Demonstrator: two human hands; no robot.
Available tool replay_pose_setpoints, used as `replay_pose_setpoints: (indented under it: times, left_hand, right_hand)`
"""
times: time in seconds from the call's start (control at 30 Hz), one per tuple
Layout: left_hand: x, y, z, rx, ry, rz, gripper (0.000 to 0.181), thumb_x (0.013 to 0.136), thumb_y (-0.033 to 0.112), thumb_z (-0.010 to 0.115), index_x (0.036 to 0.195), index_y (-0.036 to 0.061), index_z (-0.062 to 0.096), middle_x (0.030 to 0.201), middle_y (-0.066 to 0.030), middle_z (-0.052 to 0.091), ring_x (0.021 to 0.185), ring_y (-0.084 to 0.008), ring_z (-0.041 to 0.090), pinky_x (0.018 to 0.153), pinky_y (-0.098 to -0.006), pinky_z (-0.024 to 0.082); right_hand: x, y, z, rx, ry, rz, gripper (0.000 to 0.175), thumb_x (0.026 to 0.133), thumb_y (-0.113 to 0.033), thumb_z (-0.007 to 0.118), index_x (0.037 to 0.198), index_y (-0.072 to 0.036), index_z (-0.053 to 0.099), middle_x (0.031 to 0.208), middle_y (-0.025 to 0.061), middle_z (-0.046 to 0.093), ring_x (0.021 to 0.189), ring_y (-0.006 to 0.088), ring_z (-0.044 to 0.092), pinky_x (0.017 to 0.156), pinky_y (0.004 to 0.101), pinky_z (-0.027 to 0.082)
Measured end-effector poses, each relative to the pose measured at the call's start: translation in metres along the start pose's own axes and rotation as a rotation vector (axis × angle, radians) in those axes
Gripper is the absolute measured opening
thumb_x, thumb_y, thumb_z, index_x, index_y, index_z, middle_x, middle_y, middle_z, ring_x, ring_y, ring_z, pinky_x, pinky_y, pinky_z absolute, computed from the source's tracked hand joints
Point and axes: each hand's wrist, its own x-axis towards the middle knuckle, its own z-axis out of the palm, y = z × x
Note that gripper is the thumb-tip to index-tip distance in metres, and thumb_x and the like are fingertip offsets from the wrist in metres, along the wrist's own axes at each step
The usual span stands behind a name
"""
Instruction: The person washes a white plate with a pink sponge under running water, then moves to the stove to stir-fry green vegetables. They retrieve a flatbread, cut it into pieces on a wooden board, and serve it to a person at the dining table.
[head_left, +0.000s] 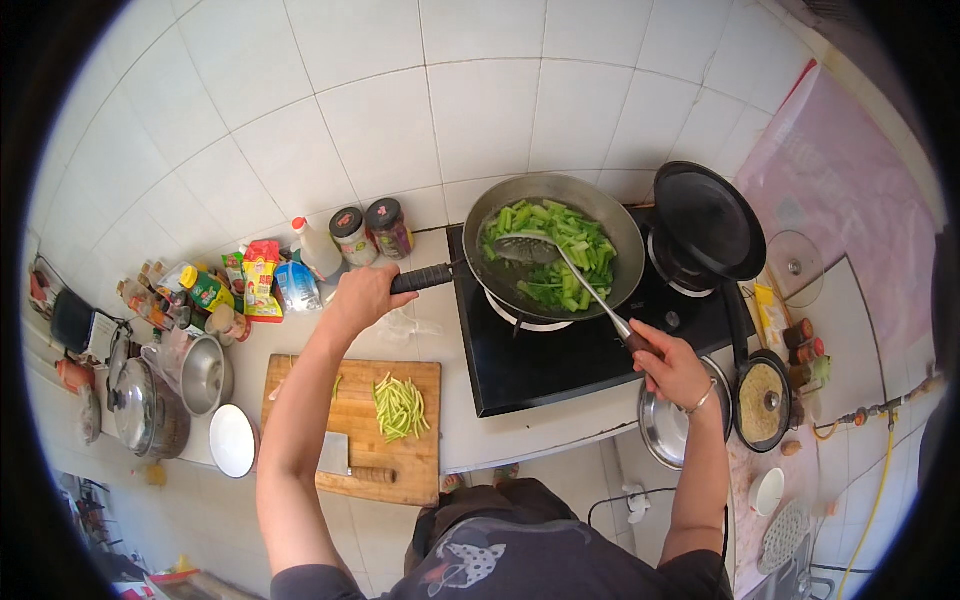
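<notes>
My left hand (365, 298) grips the black wrapped handle (421, 280) of a wok (628, 247) that rests over the left burner of a black gas hob (510, 379). Chopped green stalk vegetables (559, 225) lie in the wok with some liquid. In my right hand (670, 362) is the brown handle of a metal skimmer (583, 279). Its perforated bowl sits inside the wok, against the greens. Left of the hob, a wooden cutting board (360, 420) bears a pile of pale green strips (401, 407) and a cleaver (336, 454), partly hidden by my left forearm.
A black frying pan (711, 217) stands at the right burner. Jars (388, 229), seasoning packets (261, 281) and bottles line the wall at left. Nearer stand a metal bowl (204, 375), a white bowl (232, 441) and a lidded pot (150, 409). A metal basin (660, 427) lies beneath my right wrist.
</notes>
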Motion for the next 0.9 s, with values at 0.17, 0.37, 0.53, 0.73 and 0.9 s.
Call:
replay_pose_setpoints:
  times: [0.17, 0.37, 0.53, 0.73, 0.9]
  left_hand:
    - [0.007, 0.001, 0.003, 0.047, 0.066, -0.015, 0.044, 0.074, 0.050, 0.065, 0.078, 0.0073, 0.059, 0.063, -0.0139, 0.060, 0.061, -0.0348, 0.061, 0.055, -0.0445, 0.048]
    - [0.012, 0.003, 0.002, 0.047, 0.058, -0.024, 0.044, 0.074, 0.050, 0.066, 0.079, 0.0076, 0.058, 0.063, -0.0134, 0.060, 0.062, -0.0341, 0.061, 0.054, -0.0444, 0.048]
    - [0.010, 0.005, -0.003, 0.012, 0.008, -0.053, 0.042, 0.075, 0.046, 0.066, 0.084, 0.0056, 0.059, 0.067, -0.0154, 0.062, 0.067, -0.0358, 0.061, 0.059, -0.0453, 0.048]
    - [0.009, 0.003, -0.001, 0.004, 0.047, -0.042, 0.045, 0.073, 0.050, 0.067, 0.083, 0.0071, 0.061, 0.065, -0.0130, 0.062, 0.064, -0.0333, 0.062, 0.057, -0.0430, 0.049]
    - [0.007, 0.000, 0.004, -0.026, 0.041, -0.039, 0.045, 0.073, 0.049, 0.068, 0.085, 0.0059, 0.061, 0.067, -0.0137, 0.063, 0.066, -0.0335, 0.062, 0.059, -0.0436, 0.049]
  right_hand:
    - [0.009, -0.003, 0.005, 0.035, 0.111, -0.079, 0.047, 0.086, -0.005, 0.056, 0.132, -0.011, 0.047, 0.073, 0.0019, 0.055, 0.048, 0.0063, 0.047, 0.041, 0.0204, 0.039]
    - [0.024, -0.005, 0.001, 0.026, 0.338, -0.089, 0.045, 0.089, -0.009, 0.051, 0.133, -0.010, 0.045, 0.073, 0.0049, 0.055, 0.046, 0.0076, 0.046, 0.038, 0.0221, 0.040]
    - [0.038, -0.004, 0.011, 0.227, 0.284, 0.089, 0.044, 0.092, -0.013, 0.048, 0.133, -0.004, 0.039, 0.071, 0.0067, 0.055, 0.045, 0.0104, 0.049, 0.036, 0.0247, 0.040]
    - [-0.005, -0.013, 0.009, 0.493, 0.174, 0.092, 0.042, 0.092, -0.011, 0.047, 0.133, -0.002, 0.039, 0.072, 0.0093, 0.055, 0.044, 0.0123, 0.048, 0.034, 0.0237, 0.038]
    - [-0.046, -0.030, 0.010, 0.513, 0.094, 0.060, 0.042, 0.092, -0.009, 0.048, 0.133, -0.003, 0.040, 0.075, 0.0094, 0.056, 0.044, 0.0124, 0.048, 0.035, 0.0229, 0.038]
